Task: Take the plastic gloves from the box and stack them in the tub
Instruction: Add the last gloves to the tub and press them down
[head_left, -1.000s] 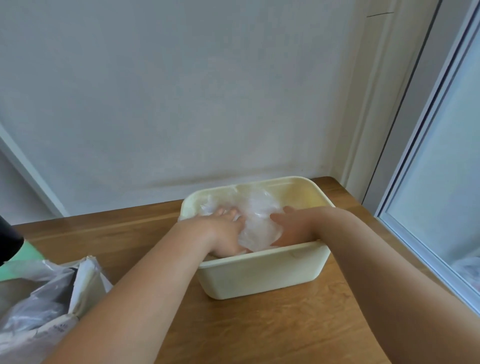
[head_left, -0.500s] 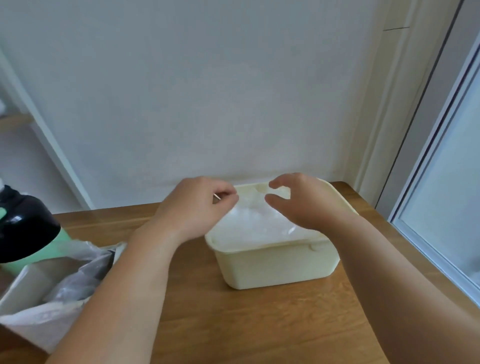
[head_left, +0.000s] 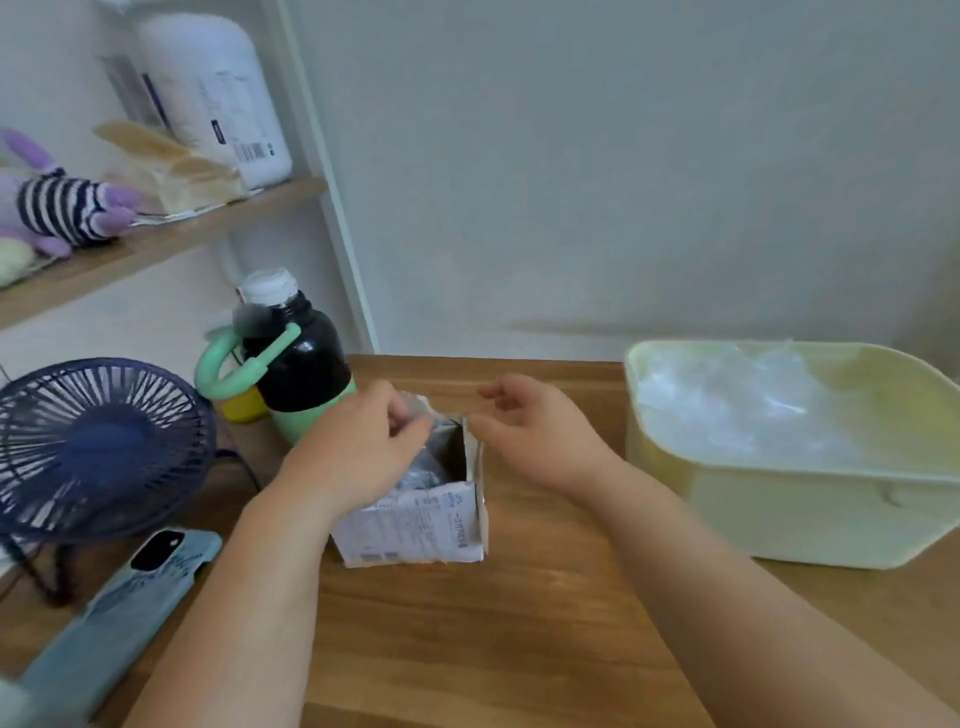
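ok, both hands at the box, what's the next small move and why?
Probably pinch a glove out with the left hand: its fingers sit at the open top of the box, crumpled plastic shows inside, and the right hand seems to steady the torn flap.

You're facing a plain pale wall (head_left: 597, 171) in soft, even light. Below it, a wooden surface (head_left: 493, 634) with warm grain fills your view. Up on your left, a wooden shelf (head_left: 156, 244) juts out beside a white upright post (head_left: 332, 218) dropping to the surface.
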